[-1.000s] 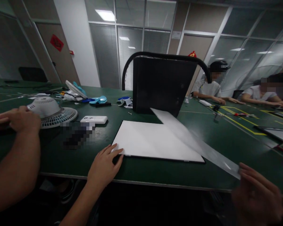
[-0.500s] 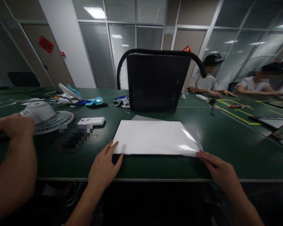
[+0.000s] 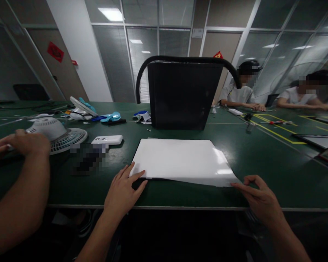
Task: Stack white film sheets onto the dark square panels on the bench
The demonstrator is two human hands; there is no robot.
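A white rectangular panel (image 3: 177, 156) with dark edges lies flat on the green table in front of me. Over it is a thin, clear glossy film sheet (image 3: 221, 181), its near right corner reaching past the panel. My left hand (image 3: 123, 189) rests on the panel's near left corner, fingers spread and thumb out over the table. At the right, my right hand (image 3: 259, 194) pinches the film's corner between thumb and fingers, just off the panel.
A black bin-like object (image 3: 180, 96) with a curved handle stands behind the panel. Leftward are a white power bank (image 3: 108, 140), a blurred-out dark item (image 3: 89, 160) and a fan (image 3: 68, 140) beside another person's hand (image 3: 32, 143). Two people sit at the far right.
My right hand has drawn the film's right corner toward me and slightly right, so the film shows along the panel's near edge. Less film sticks out behind the panel. My left hand stays nearly put.
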